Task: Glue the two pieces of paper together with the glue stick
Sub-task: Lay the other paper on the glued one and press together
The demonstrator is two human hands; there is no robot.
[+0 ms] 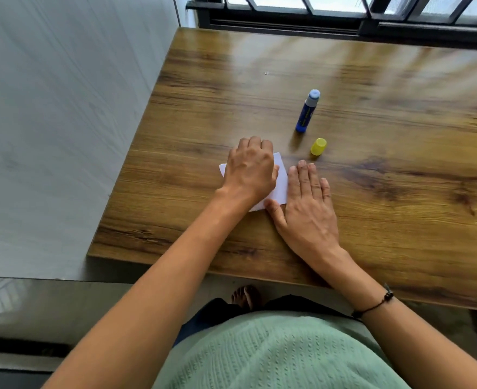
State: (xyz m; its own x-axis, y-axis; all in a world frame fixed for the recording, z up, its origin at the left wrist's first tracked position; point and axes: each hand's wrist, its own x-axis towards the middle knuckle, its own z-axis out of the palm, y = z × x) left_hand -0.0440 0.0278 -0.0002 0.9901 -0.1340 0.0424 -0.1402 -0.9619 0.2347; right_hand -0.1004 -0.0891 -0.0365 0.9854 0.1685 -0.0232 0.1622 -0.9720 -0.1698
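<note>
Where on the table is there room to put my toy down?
Bare wood lies right of the yellow cap and right hand, and beyond the glue stick toward the window. It is crowded around the paper under the left hand.

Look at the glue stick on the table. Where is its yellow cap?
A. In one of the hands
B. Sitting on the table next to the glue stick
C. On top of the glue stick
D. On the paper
B: the yellow cap sits by itself on the wooden table, just beside the glue stick, which stands uncapped with its blue tip showing; neither hand holds it.
</note>
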